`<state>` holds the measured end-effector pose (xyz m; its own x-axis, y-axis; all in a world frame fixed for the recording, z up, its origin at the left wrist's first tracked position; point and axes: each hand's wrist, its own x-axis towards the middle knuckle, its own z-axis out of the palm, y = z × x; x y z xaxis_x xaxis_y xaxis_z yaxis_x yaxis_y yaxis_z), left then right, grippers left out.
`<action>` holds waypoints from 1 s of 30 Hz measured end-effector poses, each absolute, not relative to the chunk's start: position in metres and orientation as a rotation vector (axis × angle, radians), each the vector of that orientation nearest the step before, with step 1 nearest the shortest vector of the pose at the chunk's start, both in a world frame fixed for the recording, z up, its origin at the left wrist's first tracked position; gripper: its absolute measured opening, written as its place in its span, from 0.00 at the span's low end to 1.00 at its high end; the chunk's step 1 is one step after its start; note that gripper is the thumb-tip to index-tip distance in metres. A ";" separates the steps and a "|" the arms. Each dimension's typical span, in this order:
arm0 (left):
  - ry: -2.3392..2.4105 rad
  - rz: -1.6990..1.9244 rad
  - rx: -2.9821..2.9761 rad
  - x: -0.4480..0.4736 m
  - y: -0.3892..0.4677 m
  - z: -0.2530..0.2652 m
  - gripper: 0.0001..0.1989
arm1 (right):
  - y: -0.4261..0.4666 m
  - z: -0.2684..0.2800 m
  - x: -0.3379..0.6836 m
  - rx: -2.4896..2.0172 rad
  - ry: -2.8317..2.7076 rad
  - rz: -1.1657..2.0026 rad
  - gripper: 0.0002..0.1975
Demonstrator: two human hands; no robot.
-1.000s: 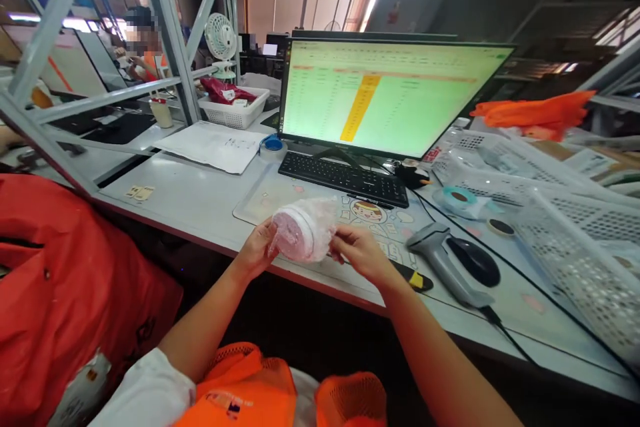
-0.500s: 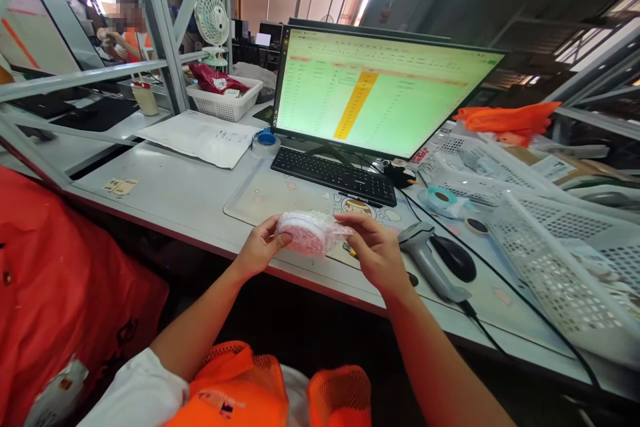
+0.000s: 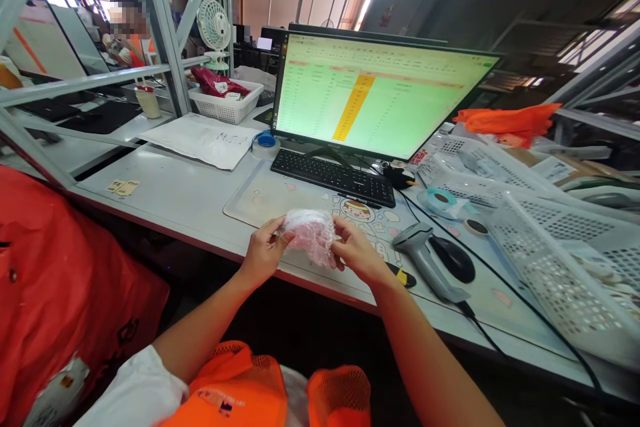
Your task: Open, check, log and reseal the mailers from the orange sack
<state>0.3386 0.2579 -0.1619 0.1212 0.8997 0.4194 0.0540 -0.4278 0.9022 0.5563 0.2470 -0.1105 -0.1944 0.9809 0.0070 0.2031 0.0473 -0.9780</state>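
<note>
Two-hand hold on a wrapped round pack, front edge of desk

Nearest, a red bag [image 3: 75, 280] fills the lower left, below the desk [image 3: 200, 207]. The pack [image 3: 306, 230], pinkish with a white upper band under clear bubble wrap, is held just below the centre of the frame, in front of the mat's [image 3: 250, 199] lower edge. Whether it is lifted or rested there cannot be told.

The left hand [image 3: 264, 250] is closed around the pack's left side, thumb towards the viewer. The right hand [image 3: 355, 247] is drawn narrow, with the loose wrap at the right pinched between thumb and fingers.

Judged best: the weight should be borne by the left hand and the wrap worked by the right, gently, so that the bubbles are not torn. Over the desk edge a slip could be costly; the pack is better handled further in.

Beyond the right wrist, a cutter [image 3: 404, 276] is partly hidden; its blade cannot be seen, so sweeps that way are best avoided. Past it, scanner [image 3: 427, 260] and mouse [image 3: 453, 259] are noted, then keyboard [image 3: 333, 177] and monitor [image 3: 380, 97].
</note>
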 end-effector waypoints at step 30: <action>1.150 0.960 1.976 0.376 0.296 -0.167 0.37 | 0.251 -0.152 0.574 -1.254 -1.398 1.047 0.28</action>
<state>0.3762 0.2959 -0.1665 0.3474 0.8989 0.2669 0.4232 -0.4044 0.8108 0.5735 0.2512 -0.1518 -0.0210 0.9943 0.1044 0.1792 0.1065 -0.9780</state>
